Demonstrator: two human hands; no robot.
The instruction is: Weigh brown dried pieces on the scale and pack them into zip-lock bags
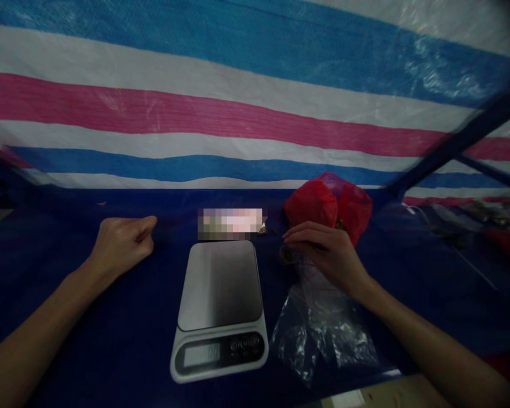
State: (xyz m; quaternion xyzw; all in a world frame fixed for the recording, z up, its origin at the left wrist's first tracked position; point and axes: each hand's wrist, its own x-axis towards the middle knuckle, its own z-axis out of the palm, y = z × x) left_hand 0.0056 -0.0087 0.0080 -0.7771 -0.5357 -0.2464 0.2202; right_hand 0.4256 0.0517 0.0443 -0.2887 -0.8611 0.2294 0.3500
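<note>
Head view: we look down on a dark blue surface [123, 317] with a striped tarpaulin [238, 113] behind it. Our left hand [121, 246] rests at ten o'clock from the digital kitchen scale [219, 309], its fingers [147, 224] curled closed in a loose fist. Our right hand [329, 258] sits at two o'clock from the scale, its fingers [306, 229] drawn narrow just over a small round brown object [287, 254]; we cannot tell whether they grip it. That object sits at the top of a clear plastic bag [318, 323], which lies at three o'clock from the scale. A red plastic bag [329, 204] stands just behind our right hand. A blurred patch [230, 224] lies at twelve o'clock from the scale.
</note>
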